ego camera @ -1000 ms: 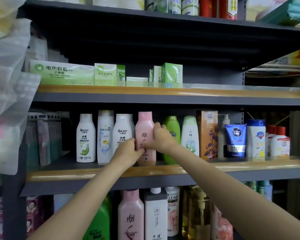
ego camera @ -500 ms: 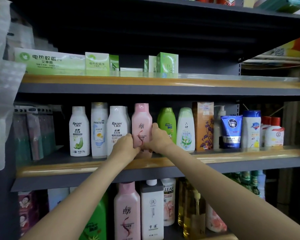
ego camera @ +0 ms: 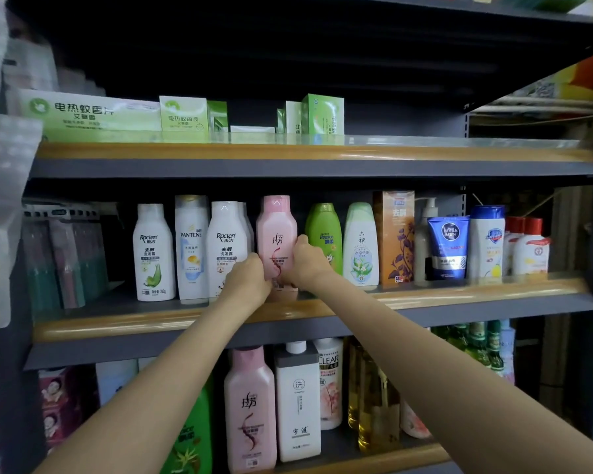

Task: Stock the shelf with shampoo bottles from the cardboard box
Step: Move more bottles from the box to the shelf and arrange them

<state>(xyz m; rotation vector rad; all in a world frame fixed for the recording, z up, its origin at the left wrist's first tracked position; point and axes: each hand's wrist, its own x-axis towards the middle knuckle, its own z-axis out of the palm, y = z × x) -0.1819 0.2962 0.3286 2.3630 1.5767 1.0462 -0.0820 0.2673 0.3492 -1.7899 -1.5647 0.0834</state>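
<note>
Pink shampoo bottle [ego camera: 276, 230] upright on middle shelf [ego camera: 459, 301], left hand [ego camera: 249, 285] and right hand [ego camera: 305, 263] gripping its lower sides, white bottle [ego camera: 226, 244] beside it

The pink shampoo bottle [ego camera: 276, 234] now stands slightly deeper on the shelf [ego camera: 459, 295], both hands lower on it.

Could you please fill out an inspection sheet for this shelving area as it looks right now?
Surface: grey metal middle shelf with a wooden front rail, bottles standing in a row.
Job's things: tall pink plastic shampoo bottle upright on the middle shelf, between a white Raclen bottle and a green Rejoice bottle; cardboard box not in view.
Clutter: green paper cartons on the shelf above; blue Nivea tube to the right.
Hands: left hand and right hand both grip the pink bottle's lower sides.
Cables: nothing seen.
Surroundings: lower shelf with more bottles, including a white square bottle.
</note>
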